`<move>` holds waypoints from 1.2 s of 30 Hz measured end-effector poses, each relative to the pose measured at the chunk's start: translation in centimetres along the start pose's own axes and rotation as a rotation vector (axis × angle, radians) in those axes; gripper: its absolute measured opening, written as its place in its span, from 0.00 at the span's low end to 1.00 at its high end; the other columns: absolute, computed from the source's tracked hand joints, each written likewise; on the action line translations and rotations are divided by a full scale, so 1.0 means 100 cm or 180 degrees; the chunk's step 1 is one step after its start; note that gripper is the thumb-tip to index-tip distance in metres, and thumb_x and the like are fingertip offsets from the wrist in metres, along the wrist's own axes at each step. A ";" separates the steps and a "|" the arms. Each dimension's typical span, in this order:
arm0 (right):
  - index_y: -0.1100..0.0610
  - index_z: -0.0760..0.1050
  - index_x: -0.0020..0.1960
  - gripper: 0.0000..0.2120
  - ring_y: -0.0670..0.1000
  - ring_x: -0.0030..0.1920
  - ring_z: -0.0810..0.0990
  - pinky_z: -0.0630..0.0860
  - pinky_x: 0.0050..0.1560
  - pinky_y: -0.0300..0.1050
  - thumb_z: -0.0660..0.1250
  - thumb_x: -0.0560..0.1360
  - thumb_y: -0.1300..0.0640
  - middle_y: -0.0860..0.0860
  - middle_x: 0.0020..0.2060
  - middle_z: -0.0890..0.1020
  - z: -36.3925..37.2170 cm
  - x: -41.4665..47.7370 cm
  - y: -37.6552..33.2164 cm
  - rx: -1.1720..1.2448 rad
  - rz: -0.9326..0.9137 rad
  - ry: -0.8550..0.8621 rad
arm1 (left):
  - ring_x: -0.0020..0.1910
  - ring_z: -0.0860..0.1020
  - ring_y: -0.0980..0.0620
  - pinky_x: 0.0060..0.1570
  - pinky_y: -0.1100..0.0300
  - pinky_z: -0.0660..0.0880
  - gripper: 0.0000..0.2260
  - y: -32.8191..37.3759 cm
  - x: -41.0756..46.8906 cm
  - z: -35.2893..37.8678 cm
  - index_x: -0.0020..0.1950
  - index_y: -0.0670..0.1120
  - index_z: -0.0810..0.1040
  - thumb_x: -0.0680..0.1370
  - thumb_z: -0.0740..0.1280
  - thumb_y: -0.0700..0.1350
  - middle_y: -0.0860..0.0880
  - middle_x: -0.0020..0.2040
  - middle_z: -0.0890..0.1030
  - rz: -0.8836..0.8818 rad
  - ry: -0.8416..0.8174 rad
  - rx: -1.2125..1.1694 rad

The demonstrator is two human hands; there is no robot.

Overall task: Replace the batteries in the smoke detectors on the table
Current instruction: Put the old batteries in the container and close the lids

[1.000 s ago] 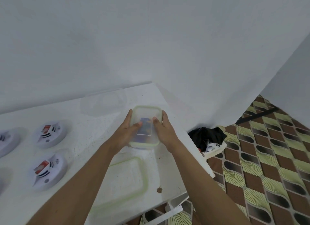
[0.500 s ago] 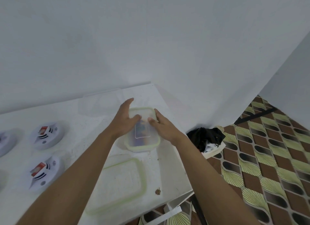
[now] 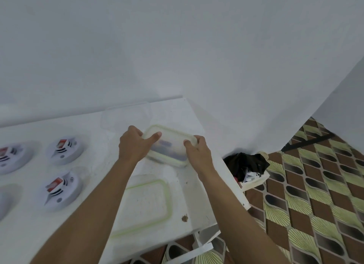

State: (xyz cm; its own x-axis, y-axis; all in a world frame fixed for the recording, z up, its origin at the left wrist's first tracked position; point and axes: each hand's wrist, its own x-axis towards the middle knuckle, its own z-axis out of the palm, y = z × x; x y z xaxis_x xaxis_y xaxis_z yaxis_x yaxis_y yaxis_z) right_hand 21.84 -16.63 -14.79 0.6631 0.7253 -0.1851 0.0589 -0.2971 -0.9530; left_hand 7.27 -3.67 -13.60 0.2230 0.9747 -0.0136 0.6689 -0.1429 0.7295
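Both arms reach forward over the table. The left hand and right hand grip opposite ends of a lidded box near the far right corner, thumbs curled onto its lid. At least 3 detectors lie well to the left, untouched.

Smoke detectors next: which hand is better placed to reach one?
Left. The left hand grips the lidded container at the end nearer the smoke detectors, which lie to its left; the right hand holds the far end, by the table edge.
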 end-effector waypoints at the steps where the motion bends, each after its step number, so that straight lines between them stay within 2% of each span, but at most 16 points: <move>1: 0.53 0.68 0.67 0.17 0.48 0.53 0.77 0.71 0.51 0.41 0.63 0.81 0.50 0.46 0.56 0.77 0.004 -0.006 0.002 0.0103 0.0023 -0.0025 | 0.41 0.82 0.45 0.46 0.48 0.79 0.31 -0.004 -0.005 -0.004 0.47 0.46 0.71 0.64 0.70 0.72 0.49 0.44 0.78 -0.0106 0.0109 -0.0002; 4: 0.52 0.65 0.71 0.18 0.46 0.52 0.76 0.71 0.45 0.37 0.60 0.83 0.49 0.46 0.57 0.76 0.017 -0.020 0.006 0.0126 -0.0041 -0.0214 | 0.43 0.82 0.42 0.49 0.47 0.78 0.35 -0.021 -0.019 -0.012 0.51 0.46 0.71 0.62 0.68 0.75 0.49 0.47 0.79 -0.0387 0.0300 -0.0127; 7: 0.52 0.64 0.75 0.20 0.50 0.60 0.76 0.72 0.56 0.41 0.58 0.84 0.49 0.48 0.61 0.76 0.029 -0.028 0.003 0.0027 -0.0172 -0.0409 | 0.52 0.80 0.42 0.56 0.49 0.76 0.33 -0.034 -0.032 -0.019 0.60 0.45 0.73 0.68 0.69 0.69 0.45 0.55 0.79 -0.0493 0.0469 -0.0343; 9: 0.53 0.63 0.76 0.21 0.49 0.64 0.74 0.69 0.61 0.40 0.57 0.85 0.49 0.47 0.64 0.75 0.035 -0.031 -0.001 -0.0050 -0.0238 -0.0579 | 0.59 0.77 0.43 0.59 0.51 0.73 0.28 -0.042 -0.039 -0.025 0.65 0.43 0.73 0.73 0.69 0.61 0.44 0.60 0.79 -0.0512 0.0533 -0.0348; 11: 0.54 0.59 0.79 0.25 0.48 0.70 0.70 0.64 0.65 0.38 0.57 0.85 0.49 0.47 0.69 0.72 0.041 -0.033 -0.005 -0.0180 -0.0246 -0.0797 | 0.62 0.75 0.42 0.61 0.50 0.71 0.27 -0.048 -0.045 -0.032 0.68 0.41 0.72 0.75 0.68 0.57 0.43 0.63 0.78 -0.0534 0.0590 -0.0309; 14: 0.54 0.55 0.82 0.28 0.50 0.78 0.61 0.58 0.75 0.42 0.57 0.85 0.49 0.49 0.78 0.63 0.053 -0.034 -0.008 -0.0354 -0.0259 -0.1066 | 0.63 0.75 0.41 0.63 0.47 0.71 0.27 -0.059 -0.051 -0.044 0.69 0.41 0.72 0.76 0.67 0.57 0.42 0.64 0.78 -0.0628 0.0747 -0.0291; 19: 0.54 0.54 0.82 0.29 0.51 0.78 0.61 0.58 0.77 0.45 0.57 0.85 0.48 0.51 0.80 0.61 0.064 -0.033 -0.013 -0.0462 -0.0284 -0.1284 | 0.67 0.72 0.41 0.66 0.47 0.68 0.30 -0.067 -0.064 -0.058 0.71 0.40 0.70 0.77 0.67 0.58 0.41 0.68 0.74 -0.0689 0.0815 -0.0318; 22: 0.54 0.55 0.82 0.30 0.52 0.78 0.63 0.59 0.78 0.49 0.57 0.84 0.46 0.50 0.80 0.61 0.062 -0.035 -0.015 -0.0467 -0.0264 -0.1326 | 0.66 0.74 0.42 0.67 0.47 0.69 0.31 -0.072 -0.069 -0.061 0.72 0.41 0.70 0.76 0.67 0.60 0.42 0.68 0.75 -0.0642 0.0787 -0.0357; 25: 0.52 0.56 0.81 0.32 0.52 0.77 0.65 0.64 0.77 0.55 0.57 0.82 0.40 0.49 0.79 0.62 0.059 -0.036 -0.007 -0.0362 -0.0154 -0.1392 | 0.54 0.81 0.47 0.63 0.44 0.73 0.29 -0.077 -0.077 -0.066 0.72 0.46 0.70 0.77 0.65 0.61 0.45 0.66 0.77 -0.0607 0.0687 -0.0791; 27: 0.50 0.59 0.80 0.30 0.52 0.75 0.67 0.65 0.76 0.56 0.55 0.82 0.39 0.49 0.78 0.65 0.052 -0.040 -0.005 -0.0356 -0.0121 -0.1414 | 0.46 0.81 0.56 0.62 0.45 0.75 0.24 -0.084 -0.084 -0.069 0.71 0.47 0.72 0.79 0.64 0.59 0.47 0.61 0.79 -0.0604 0.0599 -0.1337; 29: 0.50 0.64 0.77 0.25 0.51 0.73 0.70 0.66 0.75 0.53 0.55 0.83 0.42 0.49 0.75 0.69 0.042 -0.047 -0.004 -0.0460 -0.0183 -0.1344 | 0.46 0.81 0.56 0.62 0.46 0.75 0.20 -0.088 -0.093 -0.069 0.69 0.47 0.73 0.80 0.62 0.55 0.47 0.58 0.79 -0.0560 0.0567 -0.1573; 32: 0.54 0.69 0.74 0.20 0.50 0.68 0.72 0.67 0.67 0.43 0.60 0.83 0.52 0.50 0.70 0.73 0.025 -0.054 0.004 -0.0936 -0.0379 -0.1314 | 0.49 0.80 0.49 0.57 0.48 0.77 0.13 -0.088 -0.113 -0.068 0.66 0.48 0.73 0.82 0.62 0.48 0.46 0.56 0.80 -0.0537 0.0592 -0.1221; 34: 0.55 0.69 0.74 0.21 0.51 0.67 0.74 0.68 0.64 0.42 0.63 0.81 0.53 0.52 0.68 0.74 0.017 -0.061 0.008 -0.1293 -0.0375 -0.1538 | 0.50 0.79 0.49 0.53 0.52 0.76 0.10 -0.087 -0.126 -0.070 0.61 0.49 0.76 0.80 0.66 0.46 0.51 0.49 0.79 -0.0641 0.0598 -0.0619; 36: 0.56 0.70 0.74 0.24 0.52 0.66 0.74 0.70 0.63 0.43 0.65 0.80 0.52 0.53 0.67 0.75 0.014 -0.065 0.012 -0.1710 -0.0412 -0.1716 | 0.49 0.78 0.48 0.50 0.55 0.73 0.11 -0.088 -0.138 -0.074 0.57 0.49 0.76 0.77 0.70 0.49 0.52 0.46 0.78 -0.0879 0.0408 -0.0317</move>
State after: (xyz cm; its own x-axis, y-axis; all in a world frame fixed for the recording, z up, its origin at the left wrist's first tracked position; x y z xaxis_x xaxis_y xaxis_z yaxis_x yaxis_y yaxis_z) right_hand 16.55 -20.85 -15.04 0.1792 0.9362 -0.3025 0.5567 -0.3500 -0.7534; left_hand -6.93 -14.62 -14.73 -0.0528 0.9889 -0.1388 0.6176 0.1416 0.7736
